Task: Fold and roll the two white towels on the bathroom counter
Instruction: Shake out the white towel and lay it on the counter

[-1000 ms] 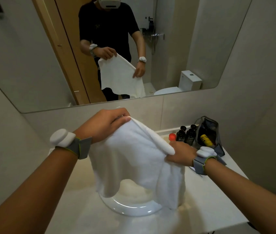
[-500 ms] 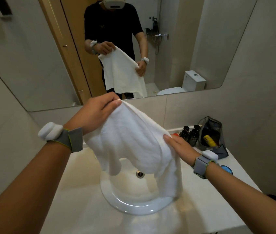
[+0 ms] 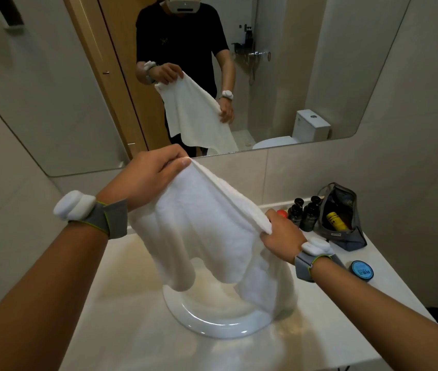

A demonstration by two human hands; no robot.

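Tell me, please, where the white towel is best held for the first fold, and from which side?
Hold the white towel at the two ends of its thick hemmed top edge, coming from above. The left hand already pinches the high end, the right hand the low end. The towel hangs loose over the sink, so leveling this edge would probably help.

Both forearms were bare, no sleeves reaching them. The left hand (image 3: pixel 148 180) had a grey fabric wristband (image 3: pixel 108 219) with a thin lime-green edge, and a chunky white rounded pod sat on the outer side of that band. The right hand (image 3: pixel 282 238) wore the same kind of grey band, same green trim, with a white pod on top of it.
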